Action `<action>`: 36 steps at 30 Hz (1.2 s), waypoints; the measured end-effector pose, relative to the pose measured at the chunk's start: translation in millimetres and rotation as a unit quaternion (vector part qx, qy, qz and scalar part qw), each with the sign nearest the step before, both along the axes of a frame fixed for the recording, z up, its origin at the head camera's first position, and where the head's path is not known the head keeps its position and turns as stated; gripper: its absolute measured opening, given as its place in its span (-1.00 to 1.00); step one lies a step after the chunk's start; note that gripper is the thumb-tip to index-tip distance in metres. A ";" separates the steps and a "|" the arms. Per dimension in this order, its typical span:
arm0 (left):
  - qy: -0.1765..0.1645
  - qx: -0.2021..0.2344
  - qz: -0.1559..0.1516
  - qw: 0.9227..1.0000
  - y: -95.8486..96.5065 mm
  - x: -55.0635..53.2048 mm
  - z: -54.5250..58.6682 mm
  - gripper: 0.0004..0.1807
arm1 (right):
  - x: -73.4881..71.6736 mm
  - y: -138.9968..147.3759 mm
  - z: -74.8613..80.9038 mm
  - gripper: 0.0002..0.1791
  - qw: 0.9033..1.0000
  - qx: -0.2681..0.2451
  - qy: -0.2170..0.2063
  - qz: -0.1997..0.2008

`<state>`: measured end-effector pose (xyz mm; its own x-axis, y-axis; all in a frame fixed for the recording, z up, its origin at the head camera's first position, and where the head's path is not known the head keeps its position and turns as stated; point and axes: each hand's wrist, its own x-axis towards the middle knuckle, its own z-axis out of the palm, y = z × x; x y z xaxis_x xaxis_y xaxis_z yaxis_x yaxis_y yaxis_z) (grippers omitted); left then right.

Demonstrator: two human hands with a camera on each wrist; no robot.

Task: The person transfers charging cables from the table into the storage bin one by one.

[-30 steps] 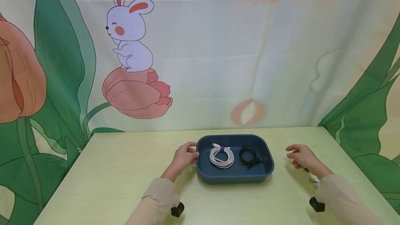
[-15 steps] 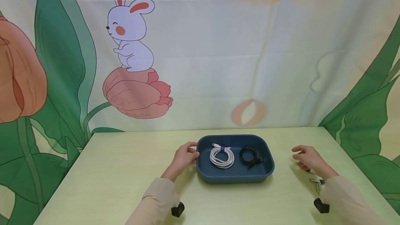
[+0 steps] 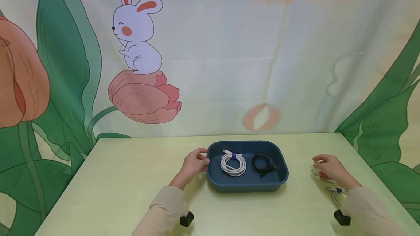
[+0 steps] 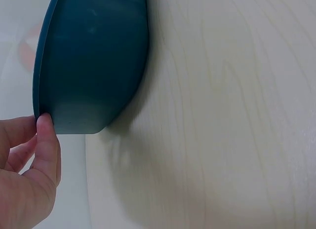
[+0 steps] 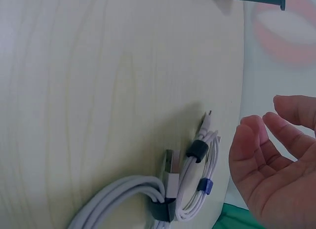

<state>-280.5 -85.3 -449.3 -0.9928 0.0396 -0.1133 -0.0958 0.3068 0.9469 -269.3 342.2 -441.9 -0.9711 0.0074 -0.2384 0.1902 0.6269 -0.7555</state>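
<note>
A dark blue plastic box (image 3: 242,188) stands on the table, and my left hand (image 3: 193,163) pinches its left rim between thumb and fingers. Inside lie a coiled white cable (image 3: 233,173) with a purple tie and, to its right, a coiled black cable (image 3: 267,169). My right hand (image 3: 334,169), its fingers loosely bent, hovers right of the box, holding nothing. Under and beside it are more bundled cables. The right wrist view shows a thick pale cable (image 5: 118,189) with a USB plug and black strap, next to thinner white cable loops (image 5: 211,162) with black and blue straps.
The pale wood-look table (image 3: 131,177) ends at a fabric backdrop (image 3: 213,65) printed with a rabbit and flowers. A small black device (image 3: 186,219) is at the left wrist and another black device (image 3: 342,217) at the right wrist.
My right hand has moved to the right and slightly toward me, away from the box, and is over the loose cables. The left hand and the box have stayed put.
</note>
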 end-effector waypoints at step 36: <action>0.001 -0.004 0.000 1.000 0.4 1.2 2.1 -0.59 | 6.5 33.9 -15.0 -0.49 0.999 0.013 0.015 -0.039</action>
